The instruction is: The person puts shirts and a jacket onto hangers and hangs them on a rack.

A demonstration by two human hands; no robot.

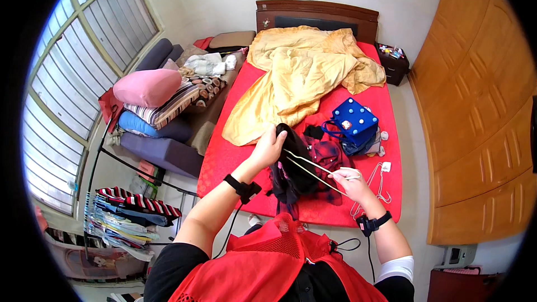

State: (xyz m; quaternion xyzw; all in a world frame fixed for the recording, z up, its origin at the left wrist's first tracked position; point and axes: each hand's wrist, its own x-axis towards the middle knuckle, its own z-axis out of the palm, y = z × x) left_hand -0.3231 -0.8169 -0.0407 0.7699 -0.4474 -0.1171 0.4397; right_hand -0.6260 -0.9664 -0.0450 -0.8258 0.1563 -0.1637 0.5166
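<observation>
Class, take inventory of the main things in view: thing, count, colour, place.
Wide bed: 1, red-covered, centre
Rumpled cloth quilt: 1, yellow, on bed
Boxy dotted bag: 1, blue, bed's right side
Checked cloth garment: 1, red-and-dark, bed's front
Limp cloth garment: 1, black, bed's front
Thin wire hanger: 1, cream, reaching black garment
Loose wire hangers: unclear count, white, bed's front right
Boxy nightstand: 1, dark brown, right of bed
Panelled wooden wardrobe: 1, orange, right wall
Upholstered sofa: 1, purple-grey, left of bed
Slim clothes rack: 1, black, lower left
Left hand: 1, bare, gripping black garment
Right hand: 1, bare, gripping hanger
</observation>
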